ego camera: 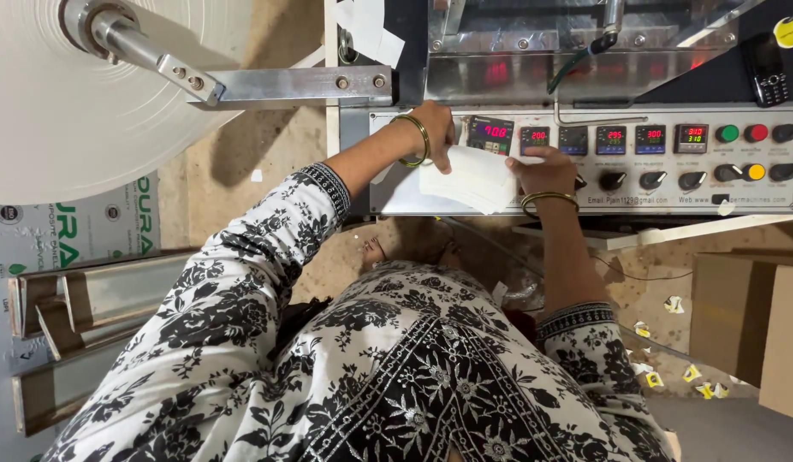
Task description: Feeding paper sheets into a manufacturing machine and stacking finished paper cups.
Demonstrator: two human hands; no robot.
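Both my hands hold a stack of white paper sheets [469,178] up against the front of a grey machine control panel [670,192]. My left hand [435,130] grips the stack's upper left corner, a gold bangle on the wrist. On the stack's right edge sits my right hand [546,171], also with a bangle, fingers curled around the sheets. The stack hides part of the panel's lower left area. My sleeves and lap are covered in black and white floral cloth.
A large white paper roll [80,111] on a metal shaft fills the upper left. The panel carries red digital displays [610,139], black knobs and coloured buttons. A mobile phone [769,73] lies above it. Cardboard boxes [751,316] stand at right; paper scraps litter the floor.
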